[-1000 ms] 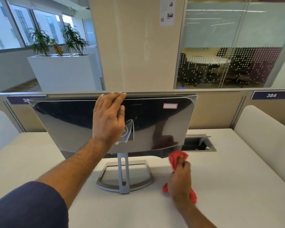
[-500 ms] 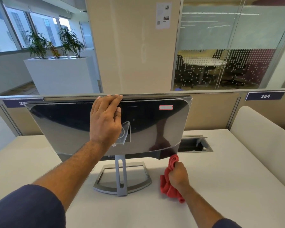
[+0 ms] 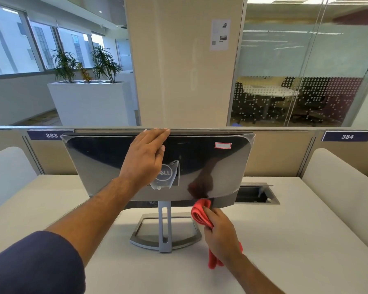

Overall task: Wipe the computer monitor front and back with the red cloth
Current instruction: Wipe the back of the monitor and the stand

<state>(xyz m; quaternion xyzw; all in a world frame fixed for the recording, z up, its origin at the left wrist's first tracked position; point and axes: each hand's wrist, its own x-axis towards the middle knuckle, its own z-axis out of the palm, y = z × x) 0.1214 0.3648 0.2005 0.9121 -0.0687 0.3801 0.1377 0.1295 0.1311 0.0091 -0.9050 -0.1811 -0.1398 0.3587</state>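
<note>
the monitor (image 3: 200,166) stands on the desk (image 3: 295,240) with its glossy back toward me, on a thin post rising from an open-frame base (image 3: 166,232). my left hand (image 3: 145,160) lies on the back panel, fingers straight and hooked over the top edge, bracing it. my right hand (image 3: 221,234) clenches the cloth (image 3: 200,215), bunched, its top fold touching the monitor's lower edge just right of the post; a loose tail hangs below my wrist.

handling, as i judge it:
- the monitor looks light for its width and top-heavy on that narrow post. it will likely tilt or swivel under wiping pressure, so one hand should brace the top edge while the other wipes.
- the back is hard, smooth and slippery. a partly peeled film (image 3: 168,177) curls off near the logo and could snag the cloth.
- the screen side, facing away and hidden from me, is the fragile face. hold by the bezel, never press the panel.
- the cloth is soft and limp. grip it wadded so a flat pad meets the surface.

change from one second ago: my right hand has carried the cloth up from the desk to the monitor's bottom edge. my left hand stays on the top edge. the view has shifted slightly, and the divider label "383" (image 3: 51,135) now reads whole.
</note>
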